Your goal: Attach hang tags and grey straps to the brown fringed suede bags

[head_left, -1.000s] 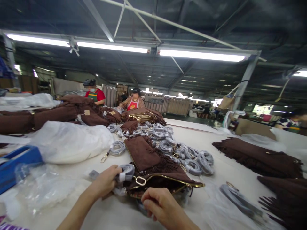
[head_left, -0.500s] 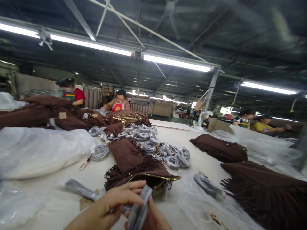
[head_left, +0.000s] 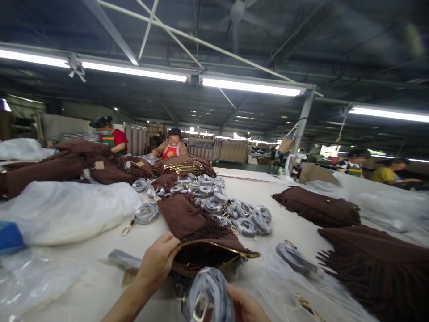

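White tabletop (head_left: 290,229) stretches right of the open brown bag (head_left: 204,256), whose left edge the left hand (head_left: 158,258) pinches while the right hand (head_left: 245,304) grips a coiled strap (head_left: 212,293) just before it, and wrapped coils (head_left: 213,205) crowd beyond.

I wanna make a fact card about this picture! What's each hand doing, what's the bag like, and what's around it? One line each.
Left hand: fingers at the left end of the brown bag's opening
Right hand: holding a grey strap coil in front of the bag
Bag: mouth open, gold edging
Behind the bag: strap pile
Off to the right: fringed brown bags
Farther back: person in a red apron
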`<state>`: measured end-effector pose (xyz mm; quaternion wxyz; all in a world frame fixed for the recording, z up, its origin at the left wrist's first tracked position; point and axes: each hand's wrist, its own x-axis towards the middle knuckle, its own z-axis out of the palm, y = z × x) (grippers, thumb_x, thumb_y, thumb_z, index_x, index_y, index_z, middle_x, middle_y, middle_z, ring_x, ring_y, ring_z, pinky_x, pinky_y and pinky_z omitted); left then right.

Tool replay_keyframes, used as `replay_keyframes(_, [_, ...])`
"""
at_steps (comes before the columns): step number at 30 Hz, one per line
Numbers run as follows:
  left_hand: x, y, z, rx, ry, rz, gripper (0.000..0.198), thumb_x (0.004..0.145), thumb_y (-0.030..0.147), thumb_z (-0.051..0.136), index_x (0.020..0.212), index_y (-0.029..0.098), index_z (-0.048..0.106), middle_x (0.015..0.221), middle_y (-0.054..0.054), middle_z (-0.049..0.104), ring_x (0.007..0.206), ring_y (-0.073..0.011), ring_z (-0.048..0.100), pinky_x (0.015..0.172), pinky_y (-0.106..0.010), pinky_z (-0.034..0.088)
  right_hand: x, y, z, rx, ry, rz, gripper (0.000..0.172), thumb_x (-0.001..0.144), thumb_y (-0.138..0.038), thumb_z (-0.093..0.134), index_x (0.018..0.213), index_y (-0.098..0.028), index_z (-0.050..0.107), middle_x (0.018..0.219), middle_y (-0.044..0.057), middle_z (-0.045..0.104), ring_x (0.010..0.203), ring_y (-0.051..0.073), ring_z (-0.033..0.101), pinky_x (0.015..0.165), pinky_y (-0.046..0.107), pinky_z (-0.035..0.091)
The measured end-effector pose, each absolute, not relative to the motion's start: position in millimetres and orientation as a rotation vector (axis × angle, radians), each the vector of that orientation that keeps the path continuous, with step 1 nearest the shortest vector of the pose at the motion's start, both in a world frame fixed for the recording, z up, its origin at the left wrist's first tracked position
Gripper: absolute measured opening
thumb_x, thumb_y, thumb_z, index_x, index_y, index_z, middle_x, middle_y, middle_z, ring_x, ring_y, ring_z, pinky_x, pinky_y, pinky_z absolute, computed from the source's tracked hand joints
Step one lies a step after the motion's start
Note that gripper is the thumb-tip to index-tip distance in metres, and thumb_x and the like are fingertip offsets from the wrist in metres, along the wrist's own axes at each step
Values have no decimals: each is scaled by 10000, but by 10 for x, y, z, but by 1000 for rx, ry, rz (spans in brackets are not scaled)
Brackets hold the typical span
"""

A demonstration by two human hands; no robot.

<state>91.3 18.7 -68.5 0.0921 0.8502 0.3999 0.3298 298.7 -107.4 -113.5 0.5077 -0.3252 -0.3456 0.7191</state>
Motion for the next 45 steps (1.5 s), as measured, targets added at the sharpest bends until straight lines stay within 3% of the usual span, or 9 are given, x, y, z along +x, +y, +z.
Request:
replay_keyframes(6, [906, 133, -684, 2488, 1063, 1153, 343, 965, 364, 374, 788, 222, 632, 809, -26, 560, 795, -175, 571, 719, -266, 439, 2974, -978, -833, -901, -444, 1837, 418, 850, -382, 541, 1053, -38, 662, 925, 149, 745, 777, 227, 725, 577, 224, 574])
replay_keyframes(13, [864, 192, -710, 2454, 999, 1161, 331, 960, 381, 388, 839, 222, 653, 828, -26, 548, 803, -175, 561, 729, -271, 439, 2811, -827, -718, -643, -82, 1438, 247, 795, -147, 631, 1037, -99, 632, 834, 57, 740, 760, 175, 719, 680, 264, 614])
replay_keyframes(19, [820, 239, -684, 2439, 962, 1047, 340, 955, 353, 367, 870, 222, 669, 833, -30, 554, 808, -174, 584, 741, -269, 455, 2970, -873, -675, -719, 68, 1331, 122, 848, -80, 499, 893, -115, 607, 665, 23, 711, 571, 131, 687, 521, 196, 578])
replay_keyframes(25, [922, 64, -663, 2416, 941, 1124, 338, 971, 360, 362, 856, 216, 646, 819, -22, 552, 760, -152, 584, 693, -236, 459, 2708, -822, -867, -745, -386, 1290, 437, 635, -342, 824, 956, -113, 636, 976, 118, 741, 904, 257, 703, 735, 355, 598])
replay_keyframes(28, [967, 35, -730, 2548, 746, 1163, 323, 973, 335, 366, 841, 225, 639, 792, -14, 560, 721, -137, 573, 647, -206, 446, 2564, -595, -963, -911, -734, 1093, 414, 835, -502, 599, 1087, -174, 623, 1133, 89, 701, 1054, 245, 652, 833, 371, 555])
replay_keyframes(33, [931, 145, -815, 2714, 571, 1080, 304, 958, 267, 377, 814, 249, 644, 769, -3, 597, 685, -120, 579, 620, -166, 441, 2847, -321, -737, -1748, -1388, 484, 241, 883, -218, 476, 910, -146, 705, 1010, 142, 722, 994, 283, 656, 895, 390, 477])
replay_keyframes(39, [784, 251, -797, 2763, 650, 787, 322, 930, 219, 365, 783, 253, 649, 842, -11, 643, 751, -132, 613, 643, -170, 450, 3486, -810, -389, -1796, -1862, 466, 173, 833, -179, 536, 715, -182, 662, 662, 28, 690, 688, 190, 664, 711, 271, 483])
replay_keyframes(43, [731, 205, -654, 2765, 855, 584, 336, 907, 169, 347, 815, 240, 662, 876, -39, 646, 829, -167, 620, 731, -229, 469, 3850, -960, -344, -2028, -2052, -102, 354, 814, -107, 557, 1155, -178, 620, 1140, 116, 671, 1092, 249, 595, 964, 358, 412])
replay_keyframes(45, [809, 57, -517, 2785, 933, 576, 297, 859, 128, 394, 918, 239, 663, 986, -61, 643, 937, -202, 604, 828, -285, 469, 3942, -901, -361, -2199, -2187, -185, 284, 850, -123, 553, 1118, -154, 642, 1103, 143, 687, 1097, 272, 601, 1043, 416, 339])
